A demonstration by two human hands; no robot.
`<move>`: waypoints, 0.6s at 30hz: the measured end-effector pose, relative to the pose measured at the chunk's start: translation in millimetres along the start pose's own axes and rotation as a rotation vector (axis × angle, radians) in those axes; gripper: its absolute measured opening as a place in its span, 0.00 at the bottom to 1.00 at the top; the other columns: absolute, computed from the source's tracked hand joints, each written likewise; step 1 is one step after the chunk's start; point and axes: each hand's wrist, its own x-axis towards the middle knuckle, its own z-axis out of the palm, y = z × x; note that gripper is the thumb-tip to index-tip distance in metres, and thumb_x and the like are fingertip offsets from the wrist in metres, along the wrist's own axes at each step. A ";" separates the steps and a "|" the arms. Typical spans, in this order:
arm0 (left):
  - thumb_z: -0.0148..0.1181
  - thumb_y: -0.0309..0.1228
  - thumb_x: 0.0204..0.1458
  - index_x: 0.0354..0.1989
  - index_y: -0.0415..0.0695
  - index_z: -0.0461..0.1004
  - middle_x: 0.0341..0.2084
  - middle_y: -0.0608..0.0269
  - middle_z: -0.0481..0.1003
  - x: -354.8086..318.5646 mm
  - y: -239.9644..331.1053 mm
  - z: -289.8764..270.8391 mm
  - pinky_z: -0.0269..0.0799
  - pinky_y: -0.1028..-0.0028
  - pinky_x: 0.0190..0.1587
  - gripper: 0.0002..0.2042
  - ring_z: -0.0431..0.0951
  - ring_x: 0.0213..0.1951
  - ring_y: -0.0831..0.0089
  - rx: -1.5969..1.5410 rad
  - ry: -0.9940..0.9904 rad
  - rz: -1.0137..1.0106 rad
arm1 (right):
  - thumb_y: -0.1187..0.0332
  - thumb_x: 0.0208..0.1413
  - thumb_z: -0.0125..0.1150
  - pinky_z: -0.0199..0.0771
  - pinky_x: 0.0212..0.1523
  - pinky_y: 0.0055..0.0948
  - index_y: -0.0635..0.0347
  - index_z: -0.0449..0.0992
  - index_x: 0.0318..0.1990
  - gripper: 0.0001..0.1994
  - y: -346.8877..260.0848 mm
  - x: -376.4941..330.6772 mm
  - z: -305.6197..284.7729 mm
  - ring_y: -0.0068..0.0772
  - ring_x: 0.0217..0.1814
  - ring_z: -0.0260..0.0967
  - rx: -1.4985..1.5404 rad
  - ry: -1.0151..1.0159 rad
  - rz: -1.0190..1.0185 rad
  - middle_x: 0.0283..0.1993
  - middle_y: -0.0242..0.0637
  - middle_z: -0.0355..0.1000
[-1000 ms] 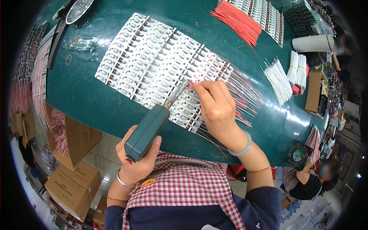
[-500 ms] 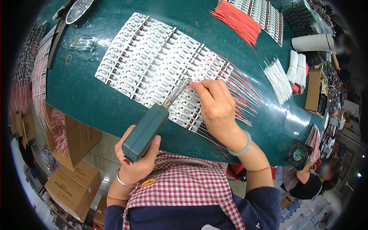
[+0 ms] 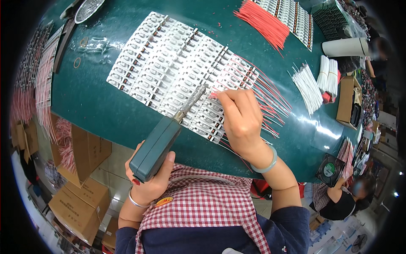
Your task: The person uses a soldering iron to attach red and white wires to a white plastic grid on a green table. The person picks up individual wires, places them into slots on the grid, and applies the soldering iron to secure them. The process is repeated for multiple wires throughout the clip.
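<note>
My left hand point(image 3: 157, 183) is wrapped round the grip of a dark green soldering gun point(image 3: 155, 146). Its metal tip slants up and right over a panel of white circuit boards point(image 3: 167, 55) lying on the table. Close to that tip, my right hand point(image 3: 242, 120) is closed in a pinch on short red wires point(image 3: 213, 95), whose ends poke out left of the fingertips. Along the panel's right side, red and white wires point(image 3: 270, 95) fan out from the boards, partly hidden under my right hand.
On the green table point(image 3: 84, 114) lie a red wire bundle point(image 3: 264, 25), white wire bundles point(image 3: 306, 89), another board panel point(image 3: 292, 21) and a metal dish point(image 3: 89, 10). Wired boards point(image 3: 44, 72) line the left edge. A black fan point(image 3: 330, 169) stands at right, near a co-worker point(image 3: 342, 199).
The soldering gun has drawn back slightly to the lower left, its tip farther from my right fingers. My right hand has shifted a little to the right, still pinching red wires.
</note>
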 end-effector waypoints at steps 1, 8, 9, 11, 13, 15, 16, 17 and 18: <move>0.67 0.19 0.45 0.37 0.33 0.79 0.32 0.53 0.79 -1.6 -2.9 -0.8 0.74 0.75 0.32 0.10 0.79 0.29 0.69 0.006 -0.012 0.006 | 0.80 0.39 0.59 0.70 0.34 0.33 0.73 0.75 0.40 0.16 -1.3 -0.6 0.5 0.40 0.36 0.67 0.009 -0.003 0.004 0.37 0.43 0.71; 0.66 0.19 0.45 0.36 0.32 0.78 0.32 0.53 0.78 -0.5 1.5 -0.4 0.74 0.75 0.32 0.09 0.79 0.29 0.69 0.002 -0.041 -0.031 | 0.80 0.39 0.59 0.71 0.35 0.33 0.73 0.75 0.40 0.16 -4.0 -3.9 5.2 0.41 0.36 0.66 0.023 -0.037 0.021 0.37 0.44 0.70; 0.66 0.19 0.45 0.36 0.32 0.78 0.33 0.53 0.78 -0.3 0.8 -0.2 0.74 0.75 0.32 0.09 0.79 0.29 0.69 0.002 -0.043 -0.021 | 0.80 0.39 0.59 0.71 0.35 0.33 0.73 0.75 0.40 0.16 -4.3 -3.6 4.6 0.41 0.36 0.66 0.018 -0.043 0.021 0.37 0.44 0.70; 0.66 0.19 0.46 0.36 0.32 0.78 0.33 0.54 0.78 0.4 -0.3 0.3 0.74 0.75 0.32 0.09 0.79 0.29 0.70 0.003 -0.047 -0.002 | 0.80 0.39 0.59 0.71 0.35 0.34 0.73 0.75 0.40 0.16 -4.5 -3.4 4.9 0.42 0.36 0.66 0.013 -0.049 0.019 0.37 0.44 0.70; 0.66 0.18 0.46 0.37 0.32 0.78 0.33 0.54 0.78 1.1 0.4 0.6 0.74 0.76 0.32 0.09 0.79 0.29 0.70 0.000 -0.050 0.002 | 0.80 0.39 0.59 0.71 0.35 0.34 0.73 0.75 0.40 0.16 -4.9 -3.2 4.7 0.42 0.37 0.66 0.010 -0.056 0.019 0.37 0.44 0.70; 0.66 0.18 0.46 0.37 0.32 0.77 0.33 0.55 0.78 2.3 2.2 0.5 0.73 0.76 0.32 0.09 0.79 0.29 0.71 0.007 -0.059 0.009 | 0.80 0.39 0.59 0.71 0.36 0.34 0.73 0.75 0.40 0.16 -5.2 -3.1 3.9 0.42 0.37 0.67 0.008 -0.064 0.023 0.37 0.44 0.69; 0.66 0.18 0.46 0.37 0.32 0.77 0.33 0.55 0.78 3.1 3.5 0.1 0.73 0.76 0.31 0.09 0.79 0.29 0.71 0.016 -0.065 0.013 | 0.80 0.39 0.59 0.71 0.36 0.34 0.73 0.75 0.40 0.16 -5.3 -3.2 3.6 0.42 0.38 0.67 0.009 -0.067 0.025 0.37 0.44 0.69; 0.66 0.18 0.46 0.37 0.32 0.77 0.33 0.55 0.78 3.3 4.3 0.0 0.73 0.76 0.31 0.09 0.78 0.29 0.72 0.024 -0.072 0.018 | 0.80 0.40 0.58 0.71 0.36 0.34 0.73 0.75 0.40 0.16 -5.4 -3.3 3.2 0.42 0.38 0.67 0.010 -0.070 0.026 0.38 0.44 0.69; 0.66 0.18 0.46 0.37 0.33 0.77 0.32 0.56 0.78 3.6 3.6 -0.1 0.73 0.76 0.31 0.09 0.78 0.29 0.72 0.024 -0.070 0.018 | 0.80 0.40 0.58 0.71 0.36 0.34 0.73 0.75 0.40 0.16 -5.3 -3.0 3.8 0.42 0.38 0.67 0.011 -0.076 0.028 0.38 0.44 0.69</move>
